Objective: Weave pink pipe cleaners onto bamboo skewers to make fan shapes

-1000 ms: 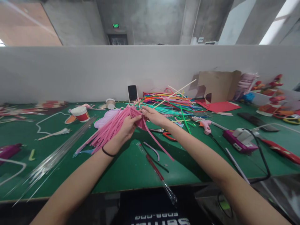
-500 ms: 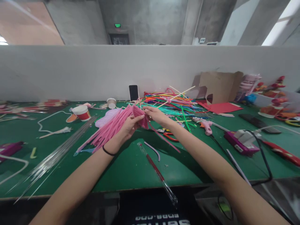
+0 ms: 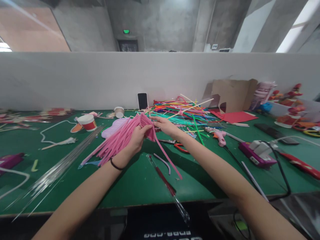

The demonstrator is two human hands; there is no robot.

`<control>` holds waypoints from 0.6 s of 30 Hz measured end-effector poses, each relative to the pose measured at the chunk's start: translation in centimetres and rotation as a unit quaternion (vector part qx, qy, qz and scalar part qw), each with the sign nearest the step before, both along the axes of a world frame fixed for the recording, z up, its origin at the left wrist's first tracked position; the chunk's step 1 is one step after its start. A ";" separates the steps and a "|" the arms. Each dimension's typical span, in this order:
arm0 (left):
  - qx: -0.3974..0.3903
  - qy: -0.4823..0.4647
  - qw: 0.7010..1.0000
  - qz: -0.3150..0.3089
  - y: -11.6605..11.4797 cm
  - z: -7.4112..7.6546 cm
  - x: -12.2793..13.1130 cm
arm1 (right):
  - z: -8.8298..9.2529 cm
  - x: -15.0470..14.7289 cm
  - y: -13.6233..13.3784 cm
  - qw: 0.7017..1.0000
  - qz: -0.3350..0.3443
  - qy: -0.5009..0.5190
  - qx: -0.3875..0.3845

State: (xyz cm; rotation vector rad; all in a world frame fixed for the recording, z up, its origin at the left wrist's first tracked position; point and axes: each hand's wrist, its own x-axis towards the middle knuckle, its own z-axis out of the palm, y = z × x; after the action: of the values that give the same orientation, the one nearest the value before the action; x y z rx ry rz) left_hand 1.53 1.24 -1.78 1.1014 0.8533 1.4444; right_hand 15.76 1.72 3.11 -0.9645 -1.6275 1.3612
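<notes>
A bundle of pink pipe cleaners is gathered at one end into a dense woven panel, with the long loose ends fanning down to the left. My left hand is closed around that panel, thumb on its front. At the panel's right edge, my right hand has its fingers pinched on the pink pipe cleaners; its fingertips are partly hidden. One long pink strand hangs from the panel between my hands toward the lower right. Beneath the bundle lies a light purple pad.
Colourful pipe cleaners are heaped at the back. Orange-handled scissors, a pink glue gun and a purple power strip lie to the right. Left are a paper cup and thin wires. A clear-wrapped red stick lies in front.
The hanging pink strand has swung down and left, closer to the front. My right hand has shifted slightly left and down along the panel's edge. My left hand keeps its hold.
</notes>
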 end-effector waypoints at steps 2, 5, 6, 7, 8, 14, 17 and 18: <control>-0.001 0.008 1.000 -0.011 0.2 -0.2 -0.1 | 0.0 0.1 0.1 1.000 0.001 -0.011 0.006; 0.012 0.053 0.998 -0.018 0.5 -0.5 -0.5 | -0.1 0.6 0.3 0.999 0.006 -0.044 0.024; 0.021 0.072 0.997 -0.016 0.6 -0.5 -0.6 | -0.2 0.8 0.4 0.998 0.011 -0.055 0.030; 0.030 0.087 0.996 -0.013 0.7 -0.6 -0.7 | -0.2 1.0 0.6 0.997 0.018 -0.064 0.034; 0.039 0.100 0.994 -0.008 0.8 -0.6 -0.9 | -0.1 1.3 0.6 0.997 0.026 -0.071 0.035; 0.058 0.092 0.991 0.082 1.8 -0.6 -1.7 | 1.9 3.3 0.5 0.989 0.024 -0.130 0.071; 0.057 0.073 0.989 0.119 2.1 -0.6 -2.2 | 3.1 4.3 0.2 0.972 -0.002 -0.176 0.154; 0.058 0.069 0.988 0.127 2.1 -0.5 -2.3 | 3.4 4.6 0.1 0.961 -0.005 -0.212 0.178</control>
State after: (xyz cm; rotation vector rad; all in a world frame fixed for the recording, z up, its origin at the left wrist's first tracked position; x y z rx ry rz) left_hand -0.73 3.38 -2.29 1.2243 1.0487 1.6587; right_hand 20.31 1.83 6.47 -1.0870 -2.0927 0.8412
